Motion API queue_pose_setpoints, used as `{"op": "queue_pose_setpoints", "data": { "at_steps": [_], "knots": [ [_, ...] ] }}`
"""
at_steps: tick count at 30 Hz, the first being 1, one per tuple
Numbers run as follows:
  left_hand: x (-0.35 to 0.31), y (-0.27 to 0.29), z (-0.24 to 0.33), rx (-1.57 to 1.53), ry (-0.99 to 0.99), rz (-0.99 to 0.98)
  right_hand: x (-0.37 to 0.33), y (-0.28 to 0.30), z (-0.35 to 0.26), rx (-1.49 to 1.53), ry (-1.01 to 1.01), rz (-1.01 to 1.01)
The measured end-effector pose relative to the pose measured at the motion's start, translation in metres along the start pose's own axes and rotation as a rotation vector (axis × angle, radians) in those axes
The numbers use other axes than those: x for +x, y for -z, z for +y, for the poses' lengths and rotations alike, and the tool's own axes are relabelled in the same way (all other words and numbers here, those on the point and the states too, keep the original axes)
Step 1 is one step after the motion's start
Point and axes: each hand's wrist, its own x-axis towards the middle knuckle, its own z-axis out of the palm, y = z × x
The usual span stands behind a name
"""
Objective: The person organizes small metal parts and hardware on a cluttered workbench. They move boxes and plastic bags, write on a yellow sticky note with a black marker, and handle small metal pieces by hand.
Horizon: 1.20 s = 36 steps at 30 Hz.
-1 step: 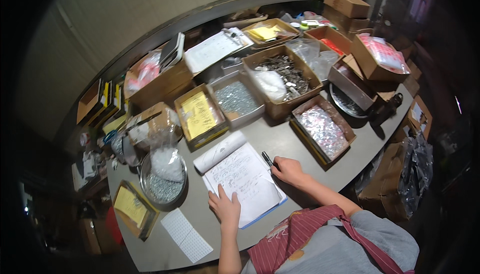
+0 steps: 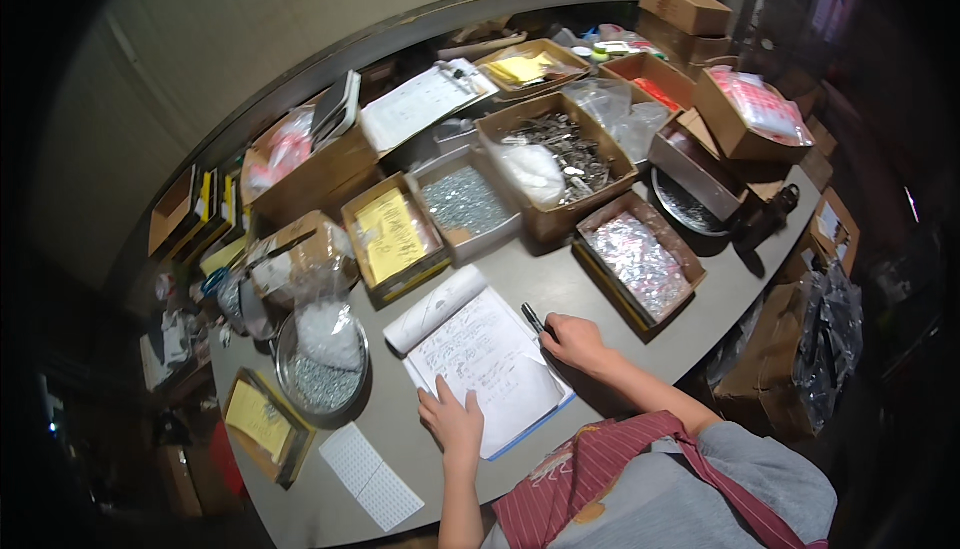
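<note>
A notepad [image 2: 478, 359] with handwriting on its page lies on the table before me, its upper pages rolled back at the far end and a blue edge under its near corner. My left hand [image 2: 452, 417] rests on the pad's left side, fingers spread and holding nothing. Just beyond the pad's right edge, my right hand [image 2: 576, 341] is closed around a dark marker pen [image 2: 533, 318], which points away from me. A printed card [image 2: 372, 477] with a grid lies to the left of my left forearm.
A metal bowl [image 2: 361, 369] of small shiny parts, with a clear bag on top, stands at left. Beyond the pad are a yellow-papered box [image 2: 437, 267], a white bin [image 2: 508, 232] of metal pieces and a cardboard box [image 2: 553, 221]. A box of shiny packets [image 2: 640, 267] sits at right.
The whole view has shifted very slightly, the far boxes appearing a little further left. Both hands keep their places, and the pen stays in my right hand.
</note>
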Motion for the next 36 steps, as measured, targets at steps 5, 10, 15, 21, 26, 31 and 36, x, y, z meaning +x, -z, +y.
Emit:
{"op": "queue_pose_setpoints", "data": {
  "at_steps": [5,10,15,21,26,31,36],
  "knots": [
    [-0.023,-0.007,0.026,0.011,-0.055,-0.036,-0.011,-0.002,0.017,0.036,-0.020,0.039],
    [-0.019,-0.002,0.016,-0.010,-0.098,-0.015,-0.012,0.007,0.014,-0.018,-0.036,-0.060],
    [-0.011,0.006,0.001,-0.065,-0.085,-0.006,-0.010,0.028,0.004,0.067,0.055,-0.007],
    [0.018,0.012,-0.020,-0.070,-0.022,0.127,0.033,0.083,0.008,0.148,0.218,0.012],
    [0.054,-0.011,-0.036,0.038,-0.077,0.344,0.114,0.161,0.005,0.223,0.350,-0.019],
    [0.069,-0.021,-0.034,0.025,-0.026,0.369,0.249,0.196,0.047,0.143,0.488,0.052],
    [0.065,-0.007,-0.022,0.017,-0.008,0.401,0.425,0.171,0.063,0.104,0.348,0.111]
  ]
}}
